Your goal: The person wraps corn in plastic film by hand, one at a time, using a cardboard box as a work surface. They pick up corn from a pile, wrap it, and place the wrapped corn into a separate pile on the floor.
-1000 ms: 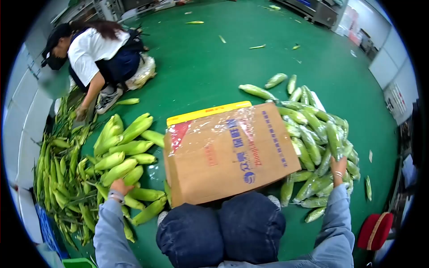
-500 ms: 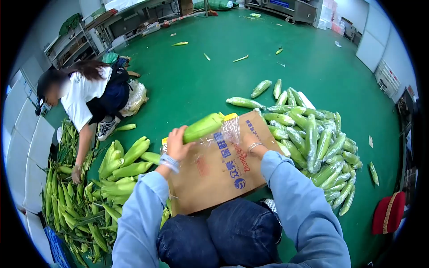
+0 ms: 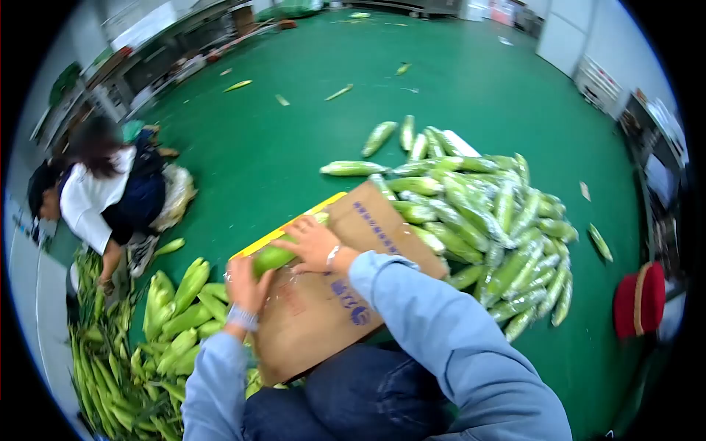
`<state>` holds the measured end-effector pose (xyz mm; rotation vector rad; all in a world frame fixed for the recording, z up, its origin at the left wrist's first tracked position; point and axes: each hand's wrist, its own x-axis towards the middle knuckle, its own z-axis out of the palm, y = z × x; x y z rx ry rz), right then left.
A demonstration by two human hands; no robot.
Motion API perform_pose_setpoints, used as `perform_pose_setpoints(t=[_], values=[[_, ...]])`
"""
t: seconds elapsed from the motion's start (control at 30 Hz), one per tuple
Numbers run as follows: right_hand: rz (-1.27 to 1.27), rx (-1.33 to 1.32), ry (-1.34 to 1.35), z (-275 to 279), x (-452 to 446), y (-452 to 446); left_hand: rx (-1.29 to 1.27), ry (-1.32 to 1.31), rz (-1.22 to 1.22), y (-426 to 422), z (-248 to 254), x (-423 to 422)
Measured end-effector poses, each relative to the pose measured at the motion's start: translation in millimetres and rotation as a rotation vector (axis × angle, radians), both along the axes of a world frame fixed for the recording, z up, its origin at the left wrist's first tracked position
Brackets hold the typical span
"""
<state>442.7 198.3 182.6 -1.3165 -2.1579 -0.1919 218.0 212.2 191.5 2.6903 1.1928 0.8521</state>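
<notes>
An ear of corn [image 3: 273, 259] in green husk lies across the cardboard box [image 3: 294, 331] in front of my knees, partly covered by my hands. My left hand [image 3: 248, 285] is closed around its near end. Over the far end, my right hand [image 3: 315, 246] grips it with fingers on one side and thumb on the other. A yellow strip [image 3: 283, 229] runs along the box's far edge. Any clear film around the ear is hard to make out.
Film-wrapped corn [image 3: 507, 220] is heaped on the right. Unwrapped corn [image 3: 180, 312] and loose husks [image 3: 103, 367] lie on the left, where a crouching person [image 3: 103, 191] reaches down. A red hat-like object [image 3: 638, 301] is at far right. Scraps dot the green floor [image 3: 294, 140].
My right hand has come left from the clear film onto the ear of corn. The ear has moved down toward the box's left side with my left hand. The view has turned right.
</notes>
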Motion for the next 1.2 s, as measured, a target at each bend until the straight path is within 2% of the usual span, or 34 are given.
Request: perform_pose_setpoints(t=[0.03,0.1,0.2,0.23,0.3,0.33,0.4,0.43,0.5,0.53,0.6,0.63,0.67,0.7,0.73,0.77,0.8,0.83,0.9,0.97,1.0,1.03,1.07,1.1,1.17,1.2], values=[[0.010,0.005,-0.089,-1,4,-2,0.051,0.031,0.135,-14,4,-10],[0.053,0.024,-0.155,0,5,1,0.080,0.126,0.113,-29,2,-14],[-0.065,-0.290,-0.224,12,1,13,-0.007,0.440,0.170,-27,-17,-40],[-0.107,-0.358,-0.233,16,3,12,0.181,0.458,0.047,-20,-22,-50],[-0.151,-0.413,-0.285,26,13,1,0.157,0.718,0.054,-23,-21,-60],[-0.130,-0.421,-0.328,31,17,-9,0.154,0.715,0.071,-35,0,-57],[-0.087,-0.374,-0.352,28,23,-42,-0.431,0.858,0.256,-65,45,-60],[-0.058,-0.320,-0.339,22,22,-64,-0.436,0.856,0.259,-75,58,-71],[0.013,-0.543,-0.418,36,11,-115,-1.053,0.114,-0.130,-89,77,-95],[0.072,-0.613,-0.386,43,2,-139,-1.060,0.108,-0.131,-97,87,-92],[0.125,-0.691,-0.354,50,-9,-161,-1.241,-0.178,-0.440,-111,98,-73],[0.211,-0.822,-0.293,52,-17,-162,-1.244,-0.183,-0.445,-115,87,-61],[0.294,-0.946,-0.228,54,-23,-159,-1.104,-0.059,-0.595,-116,68,-47],[0.285,-0.942,-0.230,47,-25,-148,-0.952,0.068,-0.737,-114,53,-32],[0.273,-0.797,-0.267,33,-25,-131,-0.951,0.072,-0.745,-108,43,-20],[0.259,-0.650,-0.302,24,-27,-113,-0.769,0.256,-0.588,-101,34,-10],[0.144,-0.569,-0.370,25,-29,-94,-0.578,0.430,-0.426,-96,32,1],[0.030,-0.486,-0.438,28,-30,-72,-0.572,0.435,-0.429,-93,38,15],[-0.189,-0.323,-0.508,13,-29,-25,-0.066,0.629,-0.159,-90,52,45],[-0.300,-0.337,-0.368,27,-29,19,0.081,0.471,-0.152,-93,32,67],[-0.301,-0.341,-0.365,33,-23,33,0.280,0.483,-0.062,-91,20,70],[-0.382,-0.485,-0.225,40,-17,46,0.274,0.482,-0.061,-79,18,74],[-0.460,-0.627,-0.083,43,-14,54,0.011,0.485,-0.012,-60,19,81],[-0.459,-0.630,-0.083,47,-11,55,-0.250,0.486,0.034,-41,20,87],[-0.440,-0.872,-0.222,52,-2,53,-0.254,0.382,-0.033,4,9,87],[-0.481,-0.911,-0.147,47,-2,55,-0.228,0.375,-0.062,16,10,89]])
